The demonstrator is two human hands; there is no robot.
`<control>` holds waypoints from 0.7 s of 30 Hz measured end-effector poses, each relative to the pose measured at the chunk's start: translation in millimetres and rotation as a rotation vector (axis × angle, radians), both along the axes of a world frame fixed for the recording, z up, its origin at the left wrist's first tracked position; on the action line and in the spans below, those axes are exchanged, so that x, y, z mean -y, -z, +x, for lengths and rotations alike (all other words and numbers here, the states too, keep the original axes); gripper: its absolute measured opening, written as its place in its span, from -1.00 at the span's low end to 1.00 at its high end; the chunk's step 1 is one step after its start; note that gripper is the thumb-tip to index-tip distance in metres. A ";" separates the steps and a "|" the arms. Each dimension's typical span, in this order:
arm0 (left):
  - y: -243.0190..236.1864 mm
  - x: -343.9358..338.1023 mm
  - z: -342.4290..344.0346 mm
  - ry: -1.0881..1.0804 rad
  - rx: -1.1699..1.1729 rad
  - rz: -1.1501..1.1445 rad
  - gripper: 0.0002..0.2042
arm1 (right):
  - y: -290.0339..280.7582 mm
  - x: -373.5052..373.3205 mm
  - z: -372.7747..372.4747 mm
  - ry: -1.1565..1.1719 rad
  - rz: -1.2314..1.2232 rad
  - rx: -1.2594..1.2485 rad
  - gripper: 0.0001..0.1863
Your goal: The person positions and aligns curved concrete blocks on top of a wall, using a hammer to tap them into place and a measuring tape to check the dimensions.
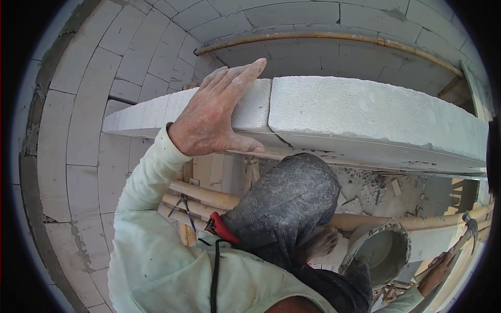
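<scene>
My left hand (209, 112), dusty and with fingers apart, rests over the upper edge of a row of pale aerated blocks (365, 109), its thumb down by the lower face near a joint. At the lower right, my right hand (436, 274) is closed on the handle of a long tool with a dark metal head (468, 224), partly lost in the rim distortion. My bent leg (276, 203) in dusty dark trousers is below the blocks, with a bare foot (318, 242). A round bucket (380, 245) holding grey wet material stands to its right.
Block walls (86, 135) rise at the left and back, with a bamboo pole (313, 37) along the back. More bamboo poles (203, 195) run under my leg. Far below lies a floor (365, 188) with rubble and scraps.
</scene>
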State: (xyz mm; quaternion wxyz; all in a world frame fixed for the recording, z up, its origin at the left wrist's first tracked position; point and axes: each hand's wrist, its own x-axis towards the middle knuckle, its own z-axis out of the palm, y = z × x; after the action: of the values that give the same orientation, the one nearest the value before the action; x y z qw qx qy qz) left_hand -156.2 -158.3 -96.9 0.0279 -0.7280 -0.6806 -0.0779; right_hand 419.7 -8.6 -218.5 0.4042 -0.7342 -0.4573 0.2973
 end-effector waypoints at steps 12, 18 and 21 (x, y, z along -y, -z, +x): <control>-11.2 29.6 -22.7 -0.159 0.046 0.079 -0.14 | -53.7 14.4 -99.3 -0.104 0.200 -0.165 -0.63; 7.4 34.0 -9.3 -0.145 -0.026 0.107 -0.12 | -72.8 25.3 -145.4 -0.356 0.386 -0.157 -0.33; 17.1 37.7 -7.8 -0.196 -0.123 0.136 -0.09 | -74.0 23.4 -166.7 -0.394 0.451 -0.249 -0.40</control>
State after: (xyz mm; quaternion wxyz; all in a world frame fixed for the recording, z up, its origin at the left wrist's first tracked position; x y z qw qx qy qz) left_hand -163.9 -196.0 -114.1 0.1260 -0.6579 -0.7386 -0.0760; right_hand 253.0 -32.0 -144.5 0.5441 -0.4818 -0.5920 0.3484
